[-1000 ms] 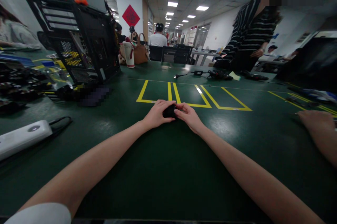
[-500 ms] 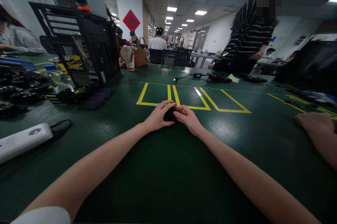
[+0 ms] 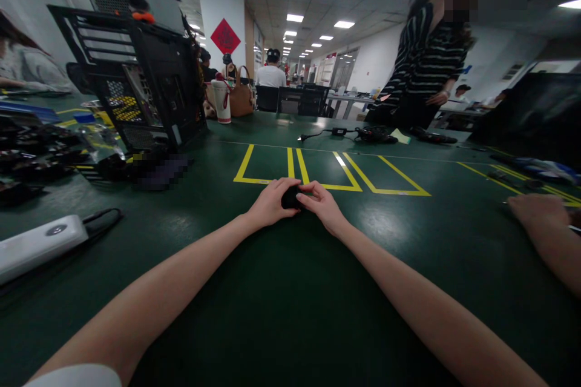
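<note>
A small black rounded object (image 3: 291,197) is between my two hands, low over the green table (image 3: 272,290); its exact kind does not show. My left hand (image 3: 272,200) wraps round its left side, with the fingers over the top and the thumb along the near side. From the right, my right hand (image 3: 321,204) pinches at the object's right edge with thumb and fingertips. Part of the object is covered by my fingers. Yellow tape outlines (image 3: 254,180) lie on the table just beyond my hands.
An open black computer case (image 3: 167,84) stands at the left, with a white device (image 3: 43,248) nearer. A paper cup (image 3: 222,101) and brown handbag (image 3: 241,99) stand behind. Cables (image 3: 374,134) lie at the far side. Another person's hand (image 3: 540,211) rests at the right.
Both hands keep their hold on the black object with barely any movement. The whole view has shifted slightly. The standing person in stripes has moved a little.
</note>
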A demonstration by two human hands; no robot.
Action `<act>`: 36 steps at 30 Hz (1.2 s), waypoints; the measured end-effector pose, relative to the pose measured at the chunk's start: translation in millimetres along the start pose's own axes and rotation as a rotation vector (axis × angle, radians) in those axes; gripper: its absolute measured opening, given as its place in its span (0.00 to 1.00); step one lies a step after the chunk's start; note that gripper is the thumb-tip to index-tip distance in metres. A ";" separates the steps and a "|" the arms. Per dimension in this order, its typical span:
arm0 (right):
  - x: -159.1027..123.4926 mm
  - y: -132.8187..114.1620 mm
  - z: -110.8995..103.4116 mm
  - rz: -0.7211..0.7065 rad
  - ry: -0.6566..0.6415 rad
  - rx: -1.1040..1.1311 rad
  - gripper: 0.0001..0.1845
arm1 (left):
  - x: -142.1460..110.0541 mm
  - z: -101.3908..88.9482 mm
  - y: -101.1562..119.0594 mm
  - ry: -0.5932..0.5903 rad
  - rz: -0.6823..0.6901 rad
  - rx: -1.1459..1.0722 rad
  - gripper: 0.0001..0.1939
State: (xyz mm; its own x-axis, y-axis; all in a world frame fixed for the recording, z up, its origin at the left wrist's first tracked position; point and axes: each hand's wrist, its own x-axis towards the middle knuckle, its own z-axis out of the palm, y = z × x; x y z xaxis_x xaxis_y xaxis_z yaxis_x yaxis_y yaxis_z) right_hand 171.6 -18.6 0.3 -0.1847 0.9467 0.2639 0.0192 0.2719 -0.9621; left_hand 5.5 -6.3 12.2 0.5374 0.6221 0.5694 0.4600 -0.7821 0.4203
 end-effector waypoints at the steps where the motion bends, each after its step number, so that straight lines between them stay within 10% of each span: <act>1: 0.4 0.3 0.1 0.000 0.007 -0.017 0.12 | 0.0 0.3 0.1 0.001 -0.001 0.003 0.30; 36: 0.4 1.2 3.1 -0.031 -0.019 -0.038 0.16 | -3.5 -1.4 -1.4 0.013 -0.002 -0.029 0.30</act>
State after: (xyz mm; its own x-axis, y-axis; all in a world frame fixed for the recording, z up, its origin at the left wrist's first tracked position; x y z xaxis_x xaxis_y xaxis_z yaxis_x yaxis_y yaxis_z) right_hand 168.5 -18.4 -1.0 -0.2043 0.9343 0.2921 0.0501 0.3080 -0.9501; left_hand 2.0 -7.4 10.6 0.5277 0.6229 0.5776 0.4397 -0.7820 0.4417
